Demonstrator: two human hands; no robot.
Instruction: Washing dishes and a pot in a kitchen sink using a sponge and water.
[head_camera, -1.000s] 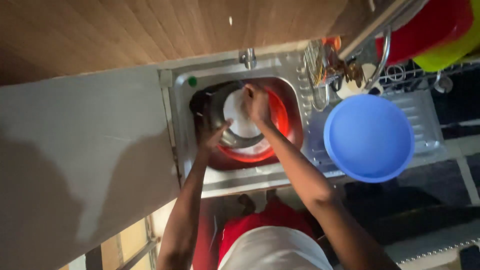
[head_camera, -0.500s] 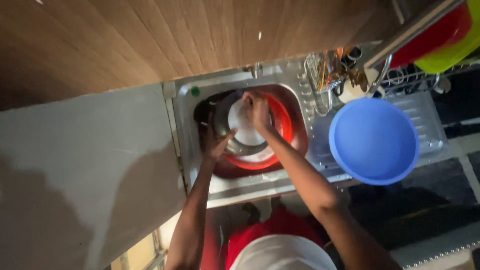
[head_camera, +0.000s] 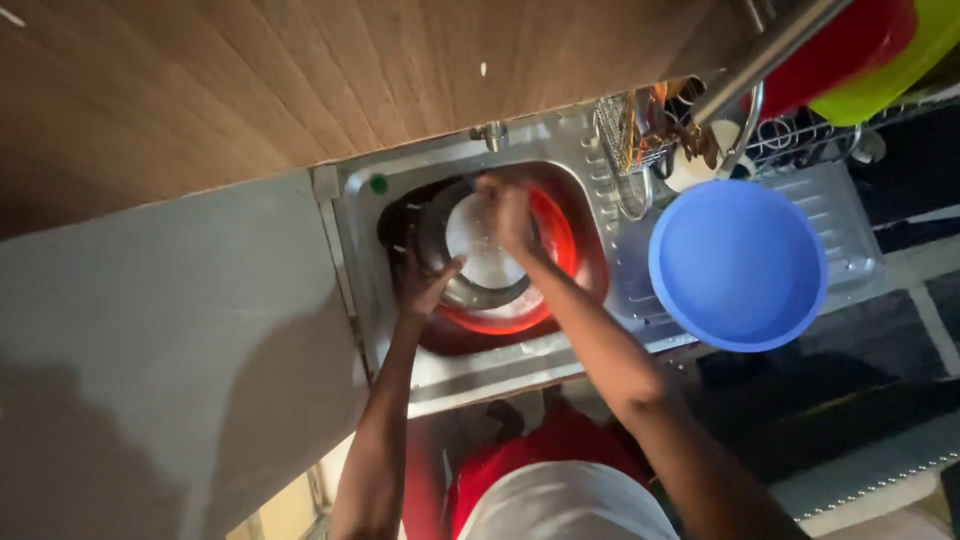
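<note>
A metal pot (head_camera: 470, 285) with white foam inside sits in a red basin (head_camera: 555, 250) in the steel sink (head_camera: 350, 260). My left hand (head_camera: 422, 285) grips the pot's near left rim. Reaching inside the pot at its far side, my right hand (head_camera: 505, 215) has its fingers closed; what it holds is hidden.
A blue plastic bowl (head_camera: 738, 265) rests on the sink's drainboard at the right. Behind it stand a wire cutlery basket (head_camera: 625, 135) and a dish rack with red and yellow-green bowls (head_camera: 870, 45). A tap (head_camera: 492, 132) sits at the sink's back edge. Grey counter (head_camera: 170, 340) spreads left.
The view has shifted slightly. My right hand has moved a little within the pot; my left hand stays on the rim.
</note>
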